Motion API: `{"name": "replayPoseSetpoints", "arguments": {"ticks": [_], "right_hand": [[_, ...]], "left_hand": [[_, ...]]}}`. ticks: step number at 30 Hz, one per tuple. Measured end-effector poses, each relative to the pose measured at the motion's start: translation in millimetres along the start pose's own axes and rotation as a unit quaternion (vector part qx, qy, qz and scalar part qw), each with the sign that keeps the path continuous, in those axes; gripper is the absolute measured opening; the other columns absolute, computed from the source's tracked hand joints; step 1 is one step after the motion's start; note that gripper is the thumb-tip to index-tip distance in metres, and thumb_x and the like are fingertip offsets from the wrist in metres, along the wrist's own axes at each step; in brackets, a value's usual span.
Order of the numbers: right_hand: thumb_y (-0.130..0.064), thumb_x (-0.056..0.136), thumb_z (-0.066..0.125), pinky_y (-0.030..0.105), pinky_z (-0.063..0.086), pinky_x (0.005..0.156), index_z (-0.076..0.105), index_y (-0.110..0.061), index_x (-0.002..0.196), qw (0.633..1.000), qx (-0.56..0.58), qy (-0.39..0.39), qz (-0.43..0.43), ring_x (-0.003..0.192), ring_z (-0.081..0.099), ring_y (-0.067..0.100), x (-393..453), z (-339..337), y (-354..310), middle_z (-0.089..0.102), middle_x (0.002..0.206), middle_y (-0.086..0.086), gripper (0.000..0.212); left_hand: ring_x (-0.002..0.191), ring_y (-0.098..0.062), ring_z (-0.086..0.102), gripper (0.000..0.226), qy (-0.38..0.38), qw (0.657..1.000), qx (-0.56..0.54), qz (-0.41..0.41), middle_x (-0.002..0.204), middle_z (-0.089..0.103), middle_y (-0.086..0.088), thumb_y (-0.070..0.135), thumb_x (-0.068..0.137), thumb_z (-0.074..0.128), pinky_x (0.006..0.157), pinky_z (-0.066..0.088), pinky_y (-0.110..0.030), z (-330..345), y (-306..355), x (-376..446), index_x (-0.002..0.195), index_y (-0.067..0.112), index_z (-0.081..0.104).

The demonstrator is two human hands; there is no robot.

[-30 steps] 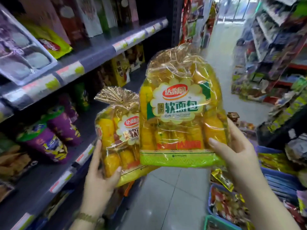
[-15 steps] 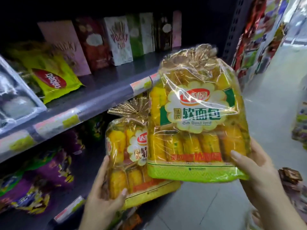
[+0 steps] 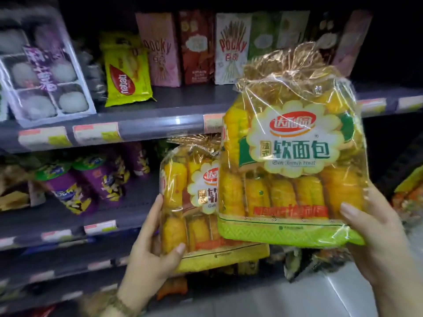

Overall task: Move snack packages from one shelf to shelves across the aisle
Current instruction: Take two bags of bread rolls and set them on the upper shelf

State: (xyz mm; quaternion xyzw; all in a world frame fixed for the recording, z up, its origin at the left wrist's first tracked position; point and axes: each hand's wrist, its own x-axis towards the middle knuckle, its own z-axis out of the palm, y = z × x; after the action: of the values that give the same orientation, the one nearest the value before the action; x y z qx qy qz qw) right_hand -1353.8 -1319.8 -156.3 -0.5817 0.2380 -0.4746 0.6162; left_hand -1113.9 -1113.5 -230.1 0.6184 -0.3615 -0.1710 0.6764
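Observation:
I hold two clear bags of yellow soft bread rolls upright in front of a dark shelf unit. My right hand (image 3: 375,234) grips the lower right corner of the larger-looking bag (image 3: 290,156), which is nearer the camera. My left hand (image 3: 153,245) grips the lower left corner of the second bag (image 3: 190,197), with the thumb across its front. The near bag overlaps and hides the right half of the second one. Both bags have gold gathered tops and green bottom bands.
The upper shelf (image 3: 160,124) carries Pocky boxes (image 3: 158,49), a yellow-green snack pack (image 3: 126,72) and a mochi tray (image 3: 43,72). The lower shelf (image 3: 68,225) holds purple seed bags (image 3: 100,179). More packets lie low at right (image 3: 409,193). Pale floor (image 3: 286,296) shows below.
The view has swung left to face the shelf unit squarely, and the aisle has left the frame. Both bags stay in the same grips and now sit closer to the shelves.

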Motion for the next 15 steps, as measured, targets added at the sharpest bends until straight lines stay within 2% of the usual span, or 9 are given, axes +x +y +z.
{"name": "replayPoseSetpoints", "arguments": {"ticks": [3, 5, 7, 10, 12, 15], "right_hand": [[-0.007, 0.073, 0.052, 0.039, 0.058, 0.079, 0.061, -0.02, 0.123, 0.999, 0.007, -0.037, 0.013, 0.1, 0.067, 0.027, 9.9, -11.5, 1.1, 0.07, 0.112, 0.007, 0.053], [-0.008, 0.073, 0.052, 0.041, 0.056, 0.081, 0.059, -0.019, 0.125, 0.998, 0.018, -0.061, 0.024, 0.104, 0.066, 0.029, 12.9, -17.4, 1.4, 0.068, 0.116, 0.011, 0.054], [-0.007, 0.073, 0.053, 0.046, 0.054, 0.085, 0.058, -0.019, 0.127, 0.995, 0.025, -0.088, 0.034, 0.108, 0.064, 0.033, 15.4, -20.8, 1.7, 0.066, 0.12, 0.014, 0.056], [-0.008, 0.072, 0.057, 0.052, 0.052, 0.089, 0.059, -0.021, 0.126, 0.99, 0.036, -0.131, 0.041, 0.11, 0.063, 0.034, 18.8, -18.1, 1.9, 0.068, 0.119, 0.01, 0.056], [-0.01, 0.07, 0.061, 0.051, 0.053, 0.089, 0.062, -0.024, 0.122, 0.987, 0.043, -0.147, 0.044, 0.107, 0.065, 0.033, 19.2, -14.0, 1.6, 0.07, 0.115, 0.008, 0.054], [-0.007, 0.071, 0.053, 0.046, 0.056, 0.082, 0.066, -0.028, 0.115, 0.985, 0.072, -0.15, 0.046, 0.1, 0.069, 0.028, 20.5, -9.2, -1.7, 0.072, 0.109, 0.004, 0.05]], "left_hand": [[0.133, -0.001, 0.043, 0.104, 0.043, 0.999, 0.027, -0.002, 0.144, 0.044, 0.022, -0.022, 0.073, 0.064, 0.103, 0.043, -0.034, 16.1, 1.9, -17.1, 0.127, 0.065, 0.04], [0.128, 0.002, 0.047, 0.104, 0.076, 0.997, 0.008, -0.009, 0.144, 0.045, 0.017, -0.025, 0.071, 0.062, 0.099, 0.046, -0.027, 24.5, 4.8, -30.6, 0.124, 0.063, 0.045], [0.125, 0.001, 0.05, 0.098, 0.093, 0.996, 0.0, -0.005, 0.139, 0.05, 0.018, -0.019, 0.07, 0.067, 0.095, 0.049, -0.021, 30.4, 7.6, -44.4, 0.123, 0.061, 0.048], [0.129, -0.004, 0.048, 0.093, 0.105, 0.994, 0.025, 0.014, 0.14, 0.05, 0.02, -0.008, 0.068, 0.074, 0.097, 0.048, -0.023, 31.1, 11.2, -60.0, 0.127, 0.059, 0.046], [0.127, -0.002, 0.05, 0.094, 0.123, 0.992, 0.032, 0.021, 0.138, 0.051, 0.022, -0.01, 0.067, 0.071, 0.097, 0.048, -0.024, 28.1, 16.1, -66.9, 0.127, 0.058, 0.048], [0.122, -0.004, 0.054, 0.094, 0.151, 0.988, 0.024, 0.027, 0.134, 0.056, 0.019, -0.013, 0.065, 0.072, 0.091, 0.051, -0.022, 24.2, 30.3, -71.7, 0.123, 0.058, 0.052]]}}
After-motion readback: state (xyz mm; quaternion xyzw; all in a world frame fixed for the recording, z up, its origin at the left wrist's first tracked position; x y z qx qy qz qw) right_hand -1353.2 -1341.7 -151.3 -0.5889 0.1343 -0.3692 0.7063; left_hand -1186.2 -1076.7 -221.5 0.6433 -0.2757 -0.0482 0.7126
